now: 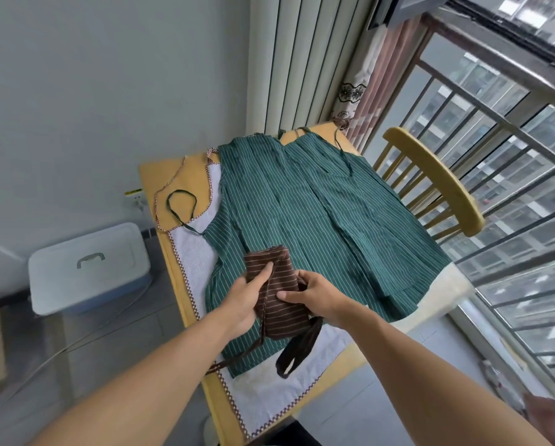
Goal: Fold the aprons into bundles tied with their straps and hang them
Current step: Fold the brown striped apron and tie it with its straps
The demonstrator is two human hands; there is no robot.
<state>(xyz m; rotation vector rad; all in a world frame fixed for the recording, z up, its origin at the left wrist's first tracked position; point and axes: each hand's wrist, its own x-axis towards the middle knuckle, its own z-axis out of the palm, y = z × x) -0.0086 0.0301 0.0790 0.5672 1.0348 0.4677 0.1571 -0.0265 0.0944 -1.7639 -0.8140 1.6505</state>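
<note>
- So we've got the brown striped apron [281, 294] folded down to a small bundle, sitting on the near part of the green striped apron [318, 220], which lies spread flat across the wooden table [173, 239].
- Our left hand [242, 300] presses on the bundle's left side, index finger straight and poking into a fold, the other fingers tucked at its edge.
- Our right hand [318, 296] grips the bundle's right side, thumb on top, fingers curled around the edge.
- The bundle's long axis runs away from us and a bit left, with one hand on each side, so neither is really nearer.
- The bit that matters: the brown straps [297, 352] trail off the bundle's near end toward us, one loop below our right hand, a thinner one going off left. We'd guess the right hand is better placed to grab the loop and wrap it.
- A white checked-trim apron [195, 252] peeks out under the green one.
</note>
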